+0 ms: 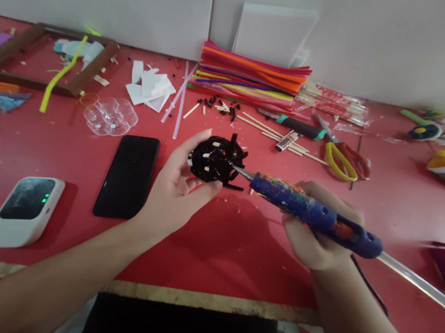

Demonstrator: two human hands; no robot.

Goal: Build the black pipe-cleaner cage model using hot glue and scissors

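Note:
My left hand (pixel 181 183) holds a small round black craft piece (pixel 211 160), its fingers and thumb wrapped around the left side. Pale stick ends poke out of the piece, and short black fuzzy strips stick out on its right. In my right hand (pixel 318 235) is a blue glue gun (pixel 294 200), speckled with dried colours, with a clear glue stick (pixel 417 279) running out of its back end. The metal nozzle (pixel 242 172) points left and meets the black piece near its middle; whether glue is flowing I cannot tell.
Scissors (pixel 342 160), a cutter (pixel 298 127), wooden sticks (pixel 277 135) and colourful pipe cleaners (pixel 251 79) lie beyond my hands. A black phone (pixel 127 177), a white device (pixel 22 212) and a clear plastic palette (pixel 110 116) are at left. The table's front edge (pixel 208 300) is near me.

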